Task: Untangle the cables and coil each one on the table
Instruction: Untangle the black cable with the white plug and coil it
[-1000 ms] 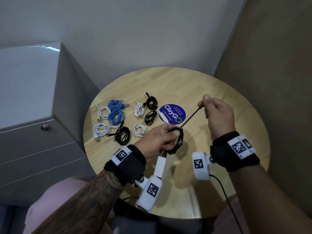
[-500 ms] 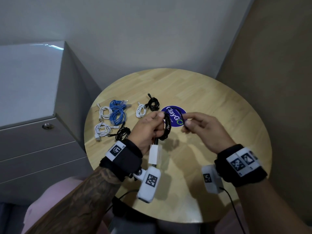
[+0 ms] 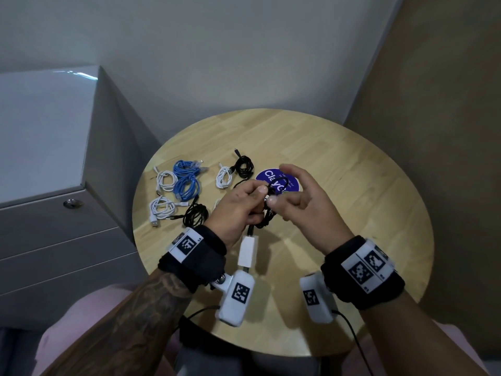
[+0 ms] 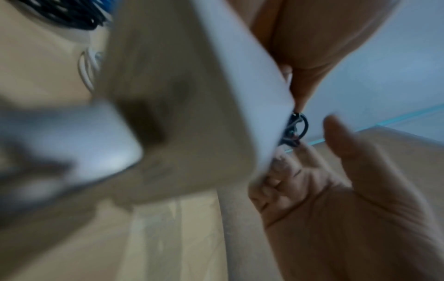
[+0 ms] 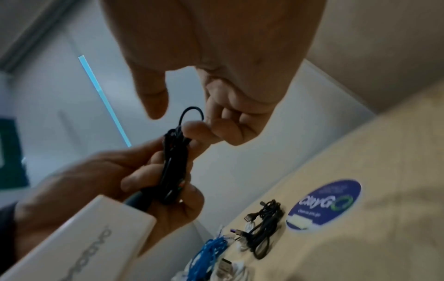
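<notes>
Hanging straight below the left hand [image 3: 238, 204], a white adapter block [image 3: 248, 252] dangles nearest the body, its long axis running down toward the left wrist. Above it the left hand curls its fingers and thumb round a black cable bundle [image 5: 174, 163], gripping the gathered loops upright in the fist, clear above the round table [image 3: 352, 213]. At the top of that bundle one small loop [image 5: 192, 114] stands free, just beyond the left thumb. The right hand [image 3: 306, 204] sits immediately beside the left, the two nearly touching, and is the nearer one to that free loop. Its thumb and a bent fingertip [image 5: 194, 127] meet at the top of the bundle and pinch the cable there, while its other fingers stay loosely spread above. The coming move probably turns on this: the loose end lies up and toward the right hand, so a last wrap or tuck would fall to it. Beyond both hands, further across the table, lie a purple sticker [image 3: 279, 180] and finished coils: black coils [image 3: 244, 165], white coils [image 3: 165, 180] and blue coils [image 3: 187, 180].
</notes>
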Motion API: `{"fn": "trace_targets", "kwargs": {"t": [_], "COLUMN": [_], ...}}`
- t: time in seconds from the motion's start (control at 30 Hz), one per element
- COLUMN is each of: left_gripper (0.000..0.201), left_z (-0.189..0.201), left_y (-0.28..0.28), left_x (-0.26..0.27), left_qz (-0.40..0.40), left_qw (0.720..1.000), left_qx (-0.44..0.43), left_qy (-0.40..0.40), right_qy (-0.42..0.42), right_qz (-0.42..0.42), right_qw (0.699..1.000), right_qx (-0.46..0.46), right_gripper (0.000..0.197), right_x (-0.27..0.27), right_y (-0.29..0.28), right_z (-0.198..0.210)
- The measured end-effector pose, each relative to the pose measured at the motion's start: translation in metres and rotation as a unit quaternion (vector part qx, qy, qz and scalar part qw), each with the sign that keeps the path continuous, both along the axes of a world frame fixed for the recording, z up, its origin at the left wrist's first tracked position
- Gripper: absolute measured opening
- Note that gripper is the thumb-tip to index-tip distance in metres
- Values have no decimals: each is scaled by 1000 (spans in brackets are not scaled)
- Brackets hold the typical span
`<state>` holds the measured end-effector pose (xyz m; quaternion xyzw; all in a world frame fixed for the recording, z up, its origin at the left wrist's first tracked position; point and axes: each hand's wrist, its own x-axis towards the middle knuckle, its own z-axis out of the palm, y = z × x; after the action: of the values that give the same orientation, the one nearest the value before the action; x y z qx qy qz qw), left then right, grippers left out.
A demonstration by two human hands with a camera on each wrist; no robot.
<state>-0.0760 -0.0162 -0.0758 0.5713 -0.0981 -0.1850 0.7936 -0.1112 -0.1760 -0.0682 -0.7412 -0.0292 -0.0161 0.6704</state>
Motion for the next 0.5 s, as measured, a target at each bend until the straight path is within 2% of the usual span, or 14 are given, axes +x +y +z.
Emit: {"fn": "trace_targets", "kwargs": {"t": [0.13, 0.2, 0.27, 0.4, 0.5], "left_gripper": [12, 15, 16, 15, 15], "left_z": [3, 4, 4, 3, 5], "left_y": [0, -1, -2, -6, -6], "left_x": [-4, -5, -5, -6, -7], "left_qz": [-2, 5, 3, -17, -20], "left_qw": [998, 998, 999, 999, 994], "left_qx": [46, 38, 11, -25, -86], "left_qy": [-43, -47, -32, 24, 67], "right_qy": [-10, -10, -16, -27, -53], "right_qz": [15, 17, 10, -32, -36], "right_qw": [998, 997, 997, 999, 998], "right_qx": [-57, -76, -70, -9, 0], "right_gripper": [73, 83, 86, 67, 40], "right_x": [-1, -1, -1, -5, -7], "right_y": [2, 5, 10, 26, 24], "right_z": [-7, -8, -9, -11, -5]}}
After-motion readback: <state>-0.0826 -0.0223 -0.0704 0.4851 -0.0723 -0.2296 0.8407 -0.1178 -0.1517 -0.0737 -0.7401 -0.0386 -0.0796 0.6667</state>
